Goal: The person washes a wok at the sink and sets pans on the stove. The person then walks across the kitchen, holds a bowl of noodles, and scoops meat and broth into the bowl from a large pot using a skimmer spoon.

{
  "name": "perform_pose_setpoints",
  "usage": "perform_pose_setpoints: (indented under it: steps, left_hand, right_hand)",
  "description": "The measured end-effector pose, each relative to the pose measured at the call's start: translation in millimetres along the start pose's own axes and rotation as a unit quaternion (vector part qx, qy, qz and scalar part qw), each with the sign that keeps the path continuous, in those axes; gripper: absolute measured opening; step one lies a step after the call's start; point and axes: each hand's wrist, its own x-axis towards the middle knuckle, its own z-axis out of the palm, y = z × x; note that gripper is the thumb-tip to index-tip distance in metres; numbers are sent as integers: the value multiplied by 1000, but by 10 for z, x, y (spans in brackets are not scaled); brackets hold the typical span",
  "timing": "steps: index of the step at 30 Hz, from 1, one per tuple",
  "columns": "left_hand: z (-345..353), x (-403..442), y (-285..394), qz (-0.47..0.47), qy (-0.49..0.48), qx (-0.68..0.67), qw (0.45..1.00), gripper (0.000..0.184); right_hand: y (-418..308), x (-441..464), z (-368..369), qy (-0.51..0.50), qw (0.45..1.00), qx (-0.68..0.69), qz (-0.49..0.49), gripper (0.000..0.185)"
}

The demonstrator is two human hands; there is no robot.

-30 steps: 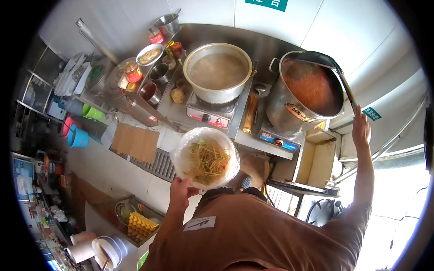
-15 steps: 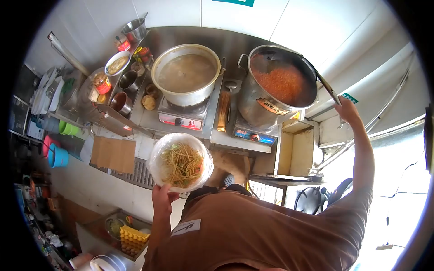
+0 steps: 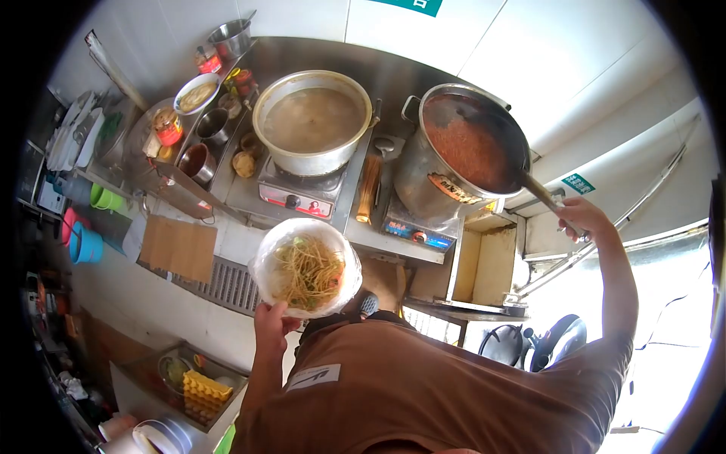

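Observation:
My left hand [image 3: 275, 321] grips the lower left rim of a bowl [image 3: 259, 266] lined with clear plastic. Thin brown noodle-like strands [image 3: 310, 271] with some green and red bits lie in the bowl. At the right, my right hand [image 3: 585, 219] is closed round the long handle of a ladle [image 3: 543, 194]. The ladle slants over the near right rim of a tall steel pot [image 3: 417, 175], and its far end is hidden in the dark liquid. Red, oily broth [image 3: 473, 147] covers much of the pot's surface.
A wide pot of cloudy liquid [image 3: 311, 121] stands on a burner [image 3: 296, 198] left of the tall pot. Between the burners lie a bamboo brush [image 3: 368, 189] and a metal spoon [image 3: 384, 144]. Jars, cups and a white bowl [image 3: 180, 106] crowd the left. An egg tray [image 3: 206, 390] sits low left.
My right hand has lowered and tilted the ladle's handle, and its far end has gone deeper into the pot. The bowl stays in my left hand. The view has shifted slightly.

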Motion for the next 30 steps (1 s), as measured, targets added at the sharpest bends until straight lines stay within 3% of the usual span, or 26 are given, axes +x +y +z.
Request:
perform_pose_setpoints:
  steps: [7,14,21,23,27,29,30]
  left_hand:
    - [5,53,-24,0,5,4,1000,38]
    - [-77,67,-40,-2,38,-6,999,39]
    - [-150,14,-12,13,44,-46,998,33]
    - [-192,34,-42,12,44,-51,998,33]
    - [-232,44,-10,4,34,-21,999,37]
    - [-221,26,18,5,39,-17,999,37]
    - [-225,22,27,4,38,-16,999,38]
  right_hand:
    - [-78,-19,406,-69,975,209,-12,17]
    - [-324,4,910,-110,895,428,53,20]
    - [-388,60,1261,-183,795,579,3,23]
    - [-358,146,1300,-252,700,667,28,21]
    - [-269,163,1284,-254,682,686,4,19]
    - [-238,164,1275,-194,743,641,-6,18]
    - [-226,175,1274,-194,742,642,-6,18]
